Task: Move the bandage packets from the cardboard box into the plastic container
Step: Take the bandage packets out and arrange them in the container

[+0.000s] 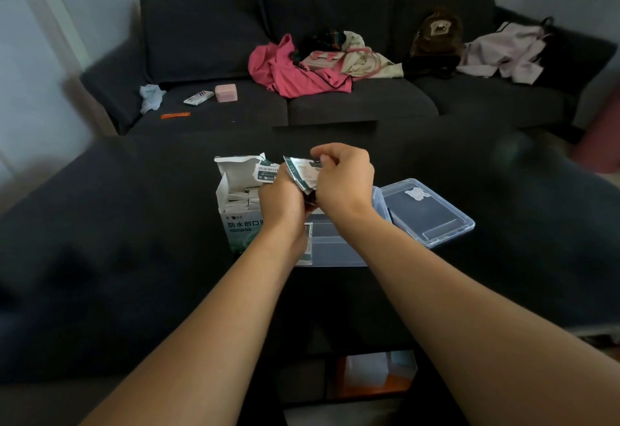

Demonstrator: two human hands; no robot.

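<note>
A white and green cardboard box (235,211) stands open on the dark surface, with several white bandage packets (242,198) upright inside. My left hand (280,199) and my right hand (342,179) meet just right of the box, both closed on a silvery bandage packet (303,170) held above the clear plastic container (335,248). The container lies under my wrists, with one packet (308,244) showing at its left edge. Its clear lid (427,212) lies flipped open to the right.
A dark sofa (352,100) stands beyond, strewn with pink clothing (288,70), bags, a brown plush toy (436,33), a pink case (225,93), a tube (198,97) and an orange strip (175,115). An opening below my arms shows boxes (372,375).
</note>
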